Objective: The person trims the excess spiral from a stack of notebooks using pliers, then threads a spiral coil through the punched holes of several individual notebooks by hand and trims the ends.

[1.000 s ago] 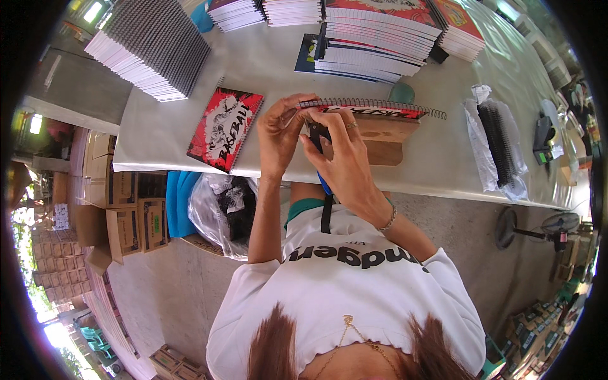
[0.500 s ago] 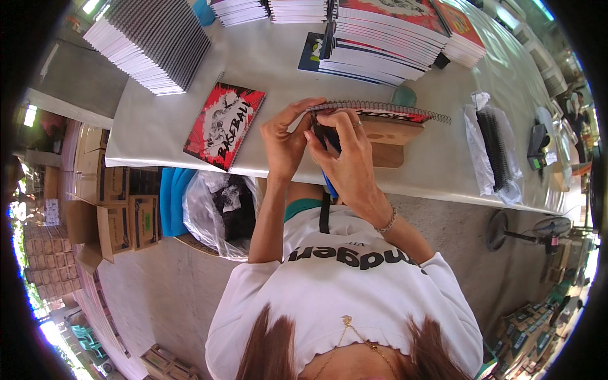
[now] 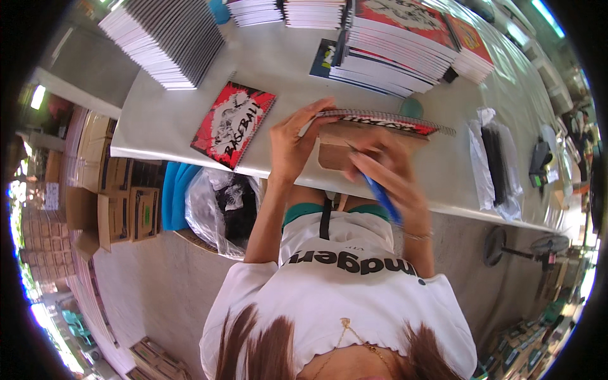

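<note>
Nearest, the white shirt point(image 3: 335, 304) is showing big dark lettering, upside down, its left end running into folds; the smaller print beside it is too faint to read. Over the worktop's point(image 3: 285, 69) near edge, the left hand point(image 3: 292, 142) is pinching the left end of a spiral notebook point(image 3: 387, 120) between thumb and fingers. The right hand point(image 3: 392, 174) is gripping a blue-handled tool point(image 3: 382, 196), its fingers partly curled; motion is blurring both. The notebook is tilting almost edge-on, making its cover lettering unreadable. Below it, a wood block point(image 3: 332, 155) is lying partly hidden by the right hand. Near the worktop's left corner, a second notebook point(image 3: 234, 125) is lying flat, showing bold black lettering. Toward the right edge, a dark bundle point(image 3: 494, 158) is resting in wrapping. Farther off, a dark stack point(image 3: 164, 38) and a red-topped stack point(image 3: 399, 57) are standing, both cut off above.
</note>
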Demonstrator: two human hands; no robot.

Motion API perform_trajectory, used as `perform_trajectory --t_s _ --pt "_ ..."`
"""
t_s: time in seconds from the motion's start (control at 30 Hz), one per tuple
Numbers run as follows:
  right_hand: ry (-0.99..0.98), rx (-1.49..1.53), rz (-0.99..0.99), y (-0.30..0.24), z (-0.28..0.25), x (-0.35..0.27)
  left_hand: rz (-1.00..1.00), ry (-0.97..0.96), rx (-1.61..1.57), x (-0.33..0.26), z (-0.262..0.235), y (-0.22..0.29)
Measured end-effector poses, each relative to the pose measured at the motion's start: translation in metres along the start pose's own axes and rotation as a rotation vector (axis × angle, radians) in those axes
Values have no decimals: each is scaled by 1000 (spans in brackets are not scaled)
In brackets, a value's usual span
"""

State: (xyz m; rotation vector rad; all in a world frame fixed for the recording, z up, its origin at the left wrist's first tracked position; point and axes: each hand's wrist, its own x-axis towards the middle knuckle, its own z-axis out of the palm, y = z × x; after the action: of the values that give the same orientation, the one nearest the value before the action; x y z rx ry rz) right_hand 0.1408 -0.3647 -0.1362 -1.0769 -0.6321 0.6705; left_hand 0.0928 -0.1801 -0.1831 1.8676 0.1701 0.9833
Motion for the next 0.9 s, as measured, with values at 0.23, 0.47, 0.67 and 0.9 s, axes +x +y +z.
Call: perform_trajectory --t_s 0.23,0.47,0.67,0.9 --pt "318 -648 217 -22 -163 -43 -35 -116 -29 11 -5 20" --pt "544 -1287 -96 33 -220 -18 21 138 125 40 -74 38" --pt "569 -1514 -12 44 -223 -16 -183 421 155 40 -168 4" --pt "604 -1608 -23 44 -216 -16 -471 496 109 -5 -219 -103"
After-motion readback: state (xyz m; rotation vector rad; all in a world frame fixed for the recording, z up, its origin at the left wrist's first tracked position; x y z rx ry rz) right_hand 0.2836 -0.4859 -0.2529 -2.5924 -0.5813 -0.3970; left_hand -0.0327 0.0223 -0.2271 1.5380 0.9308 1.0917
